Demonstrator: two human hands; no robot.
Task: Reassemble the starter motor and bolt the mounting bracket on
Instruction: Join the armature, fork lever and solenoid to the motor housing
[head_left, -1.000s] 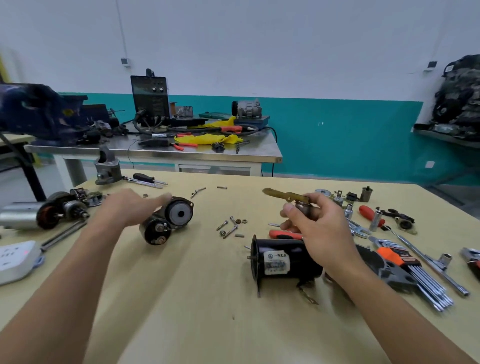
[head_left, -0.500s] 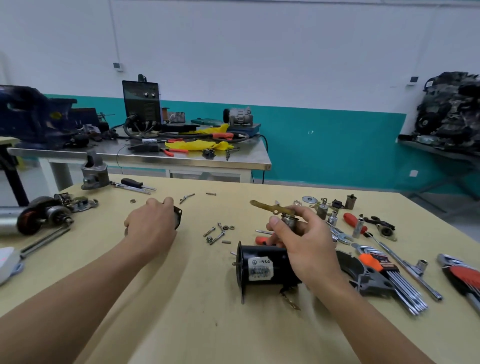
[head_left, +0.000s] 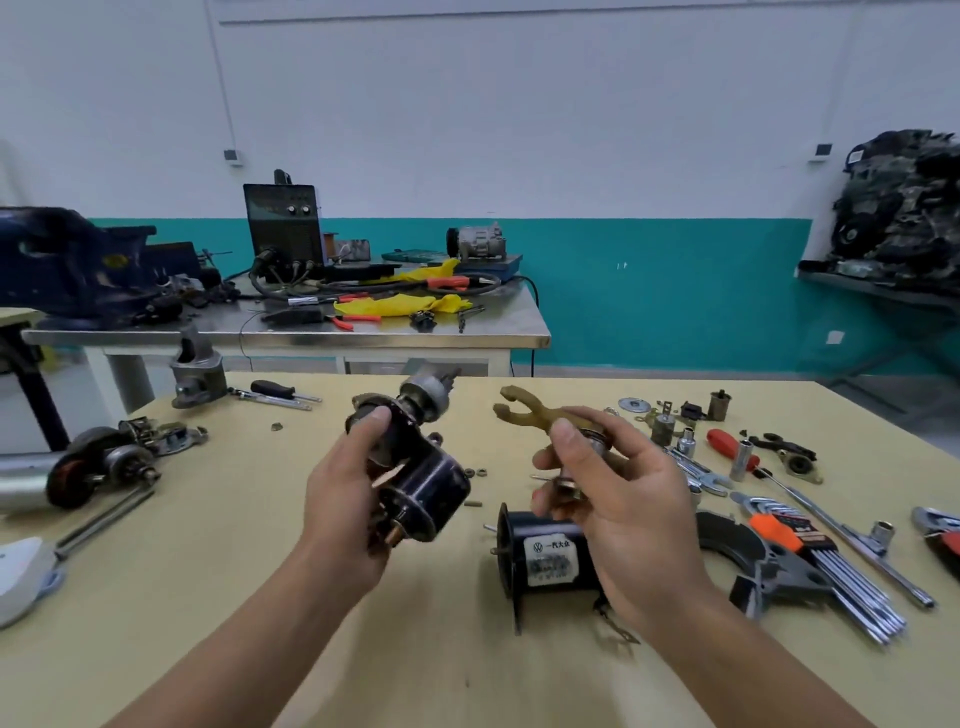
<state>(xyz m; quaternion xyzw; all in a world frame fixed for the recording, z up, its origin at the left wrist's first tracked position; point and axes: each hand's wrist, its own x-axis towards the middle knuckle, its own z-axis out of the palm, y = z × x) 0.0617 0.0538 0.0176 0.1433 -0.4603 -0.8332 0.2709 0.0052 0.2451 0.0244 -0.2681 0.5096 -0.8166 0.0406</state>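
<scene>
My left hand (head_left: 345, 499) grips a black solenoid (head_left: 421, 478) with a grey metal end, lifted above the table. My right hand (head_left: 618, 493) holds a brass-coloured shift fork (head_left: 524, 410) together with a small metal plunger (head_left: 592, 447), raised beside the solenoid. Under my right hand a black motor housing (head_left: 540, 556) with a white label lies on its side on the yellow table (head_left: 260, 597). The armature (head_left: 98, 467) lies at the left edge, and a grey nose housing (head_left: 197, 374) stands at the back left.
Loose bolts and washers (head_left: 475, 473) lie between the hands. To the right are sockets, wrenches, a hex key set (head_left: 821, 561), a red-handled screwdriver (head_left: 727, 447) and a black bracket (head_left: 737, 551). A steel bench (head_left: 467, 338) with a welder stands behind.
My left hand has picked the solenoid up off the table and brought it toward the centre. My right hand has lifted the fork and plunger slightly.
</scene>
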